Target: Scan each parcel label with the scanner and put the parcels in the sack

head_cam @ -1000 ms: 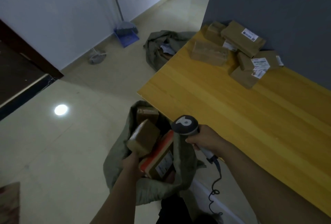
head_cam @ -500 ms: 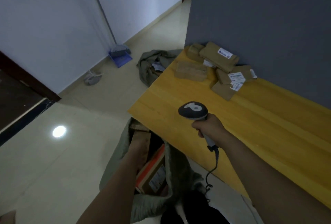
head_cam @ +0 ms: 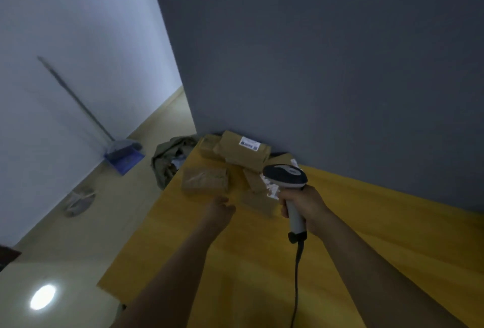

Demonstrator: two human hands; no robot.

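Several brown parcels are piled at the far corner of the yellow wooden table (head_cam: pixel 340 249), against the grey wall. The top parcel (head_cam: pixel 241 152) shows a white label. A taped parcel (head_cam: pixel 205 179) lies alone at the pile's left. My right hand (head_cam: pixel 303 206) grips the handle of the black and white scanner (head_cam: pixel 285 177), whose head covers part of the pile. My left hand (head_cam: pixel 220 209) is stretched over the table, empty, with fingers loosely curled, just short of the taped parcel. The sack I was filling is out of view.
A second olive sack (head_cam: pixel 170 154) lies crumpled on the floor beyond the table's far left corner. A blue dustpan (head_cam: pixel 124 156) with a long handle leans by the white wall. The scanner's cable (head_cam: pixel 297 275) hangs down over the table.
My left hand has come out of the sack without the parcel and reached over the table towards the pile. My view has lifted from the sack to the table; the scanner has moved nearer the parcels.
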